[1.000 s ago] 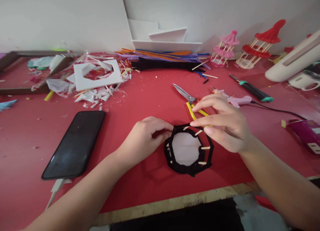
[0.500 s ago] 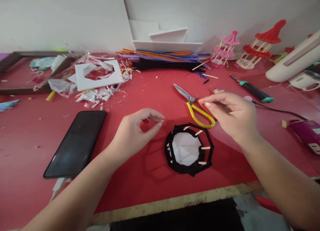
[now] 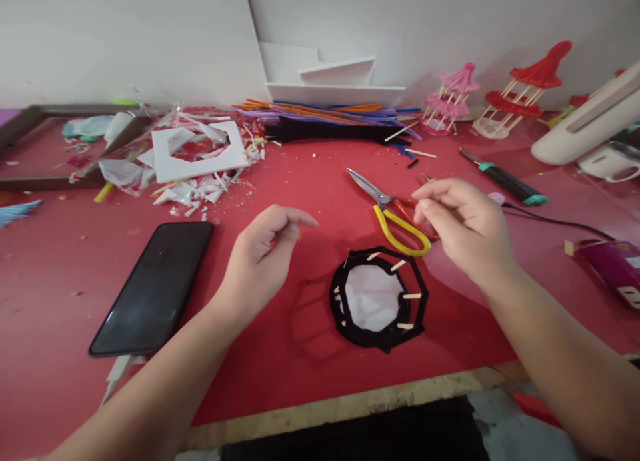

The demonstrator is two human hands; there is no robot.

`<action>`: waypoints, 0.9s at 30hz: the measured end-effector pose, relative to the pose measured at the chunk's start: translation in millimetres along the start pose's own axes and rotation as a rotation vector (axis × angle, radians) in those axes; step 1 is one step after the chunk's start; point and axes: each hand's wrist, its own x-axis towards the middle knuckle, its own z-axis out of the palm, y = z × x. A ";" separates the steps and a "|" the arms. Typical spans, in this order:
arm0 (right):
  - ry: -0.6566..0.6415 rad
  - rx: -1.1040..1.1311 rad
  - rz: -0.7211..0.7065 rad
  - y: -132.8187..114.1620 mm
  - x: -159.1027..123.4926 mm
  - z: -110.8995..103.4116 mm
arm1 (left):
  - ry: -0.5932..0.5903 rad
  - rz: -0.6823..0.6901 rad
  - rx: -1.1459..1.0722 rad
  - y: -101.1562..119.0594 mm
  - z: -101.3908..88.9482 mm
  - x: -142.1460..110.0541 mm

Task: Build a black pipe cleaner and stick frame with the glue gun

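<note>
A small black frame [image 3: 424, 294], seemingly of fuzzy pipe cleaners around short pale sticks, stands on the red table with a white base [image 3: 374, 298] inside it. My left hand [image 3: 265, 254] hovers to the upper left of the frame, index finger pointing out and thumb pressed to the fingers; nothing shows in it. Above and right of the frame is my right hand [image 3: 463, 228], its thumb and fingertips pinched together, with no object visible between them. Scissors [image 3: 400, 231] with one yellow and one red handle lie just beside the right fingertips. Neither hand touches the frame.
A phone [image 3: 153, 288] lies left, plugged in. Behind are white scraps [image 3: 200, 188], a cut-out board [image 3: 163, 154] and a bundle of pipe cleaners [image 3: 325, 114]. Pink [image 3: 447, 101] and red [image 3: 520, 94] stick towers, a craft knife [image 3: 510, 181] and a mug [image 3: 607, 162] occupy the right.
My left hand has shifted slightly up and left, its thumb drawn back along the index finger. The right fingertips have moved a little right, away from the scissors' pivot. The black frame stays put.
</note>
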 end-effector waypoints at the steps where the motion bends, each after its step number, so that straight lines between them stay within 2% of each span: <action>1: -0.020 -0.077 -0.009 3.0 1.5 -2.2 | 0.012 -0.027 -0.026 -0.2 0.0 -0.7; 4: -0.103 -0.326 -0.112 17.8 6.5 -8.2 | -0.037 -0.093 -0.079 -1.3 1.2 -2.7; 7: -0.229 -0.501 -0.205 34.4 9.0 -9.9 | -0.228 -0.001 -0.056 -1.6 2.4 -3.9; 10: -0.308 -0.570 -0.150 43.0 7.1 -6.0 | -0.418 0.143 -0.021 -0.2 2.7 -4.7; 13: -0.302 -0.565 -0.104 42.7 4.2 1.0 | -0.484 0.187 -0.043 1.6 3.9 -5.4; 18: -0.196 -0.469 -0.094 40.4 5.0 12.1 | -0.464 0.164 -0.162 4.8 10.6 -4.7; 20: -0.168 -0.441 -0.103 42.9 6.6 16.8 | -0.435 0.116 -0.182 5.7 12.7 -4.2; 23: -0.110 -0.413 -0.128 51.1 9.0 25.9 | -0.347 0.054 -0.154 3.0 13.1 -3.2; 27: -0.004 -0.373 -0.168 65.2 12.3 37.5 | -0.168 -0.061 -0.084 -9.3 10.3 -1.7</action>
